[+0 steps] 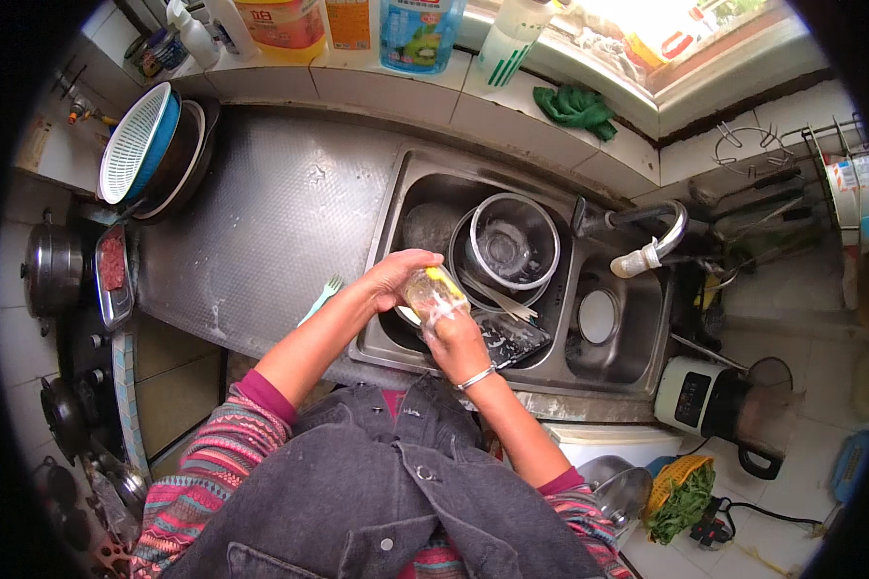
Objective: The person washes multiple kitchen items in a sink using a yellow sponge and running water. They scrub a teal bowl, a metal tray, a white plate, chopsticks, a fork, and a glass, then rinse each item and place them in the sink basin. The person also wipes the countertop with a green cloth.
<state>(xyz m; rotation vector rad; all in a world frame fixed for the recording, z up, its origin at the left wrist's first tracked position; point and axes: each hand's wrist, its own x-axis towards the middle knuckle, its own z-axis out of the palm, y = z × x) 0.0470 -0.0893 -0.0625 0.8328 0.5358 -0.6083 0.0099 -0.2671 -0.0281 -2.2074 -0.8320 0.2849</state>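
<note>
Over the near left part of the left sink basin, my left hand (398,277) is closed around a clear glass (429,292) with yellow on it, held tilted. White suds cover its near end, where my right hand (458,340) presses; what my right fingers do inside or behind it is hidden. Below and to the right, the basin holds nested metal bowls (514,242), pale chopsticks (503,298) and a dark, sudsy flat item (514,339). A white rim shows partly under my hands. A light green fork (324,297) lies on the steel counter beside my left forearm.
The faucet (648,250) arches over the right basin, which holds a white round item (597,316). Colanders and a pan (141,148) lean at the counter's far left, near a tray of meat (114,264). Bottles (416,36) and a green cloth (576,110) line the ledge. A blender (710,405) lies right.
</note>
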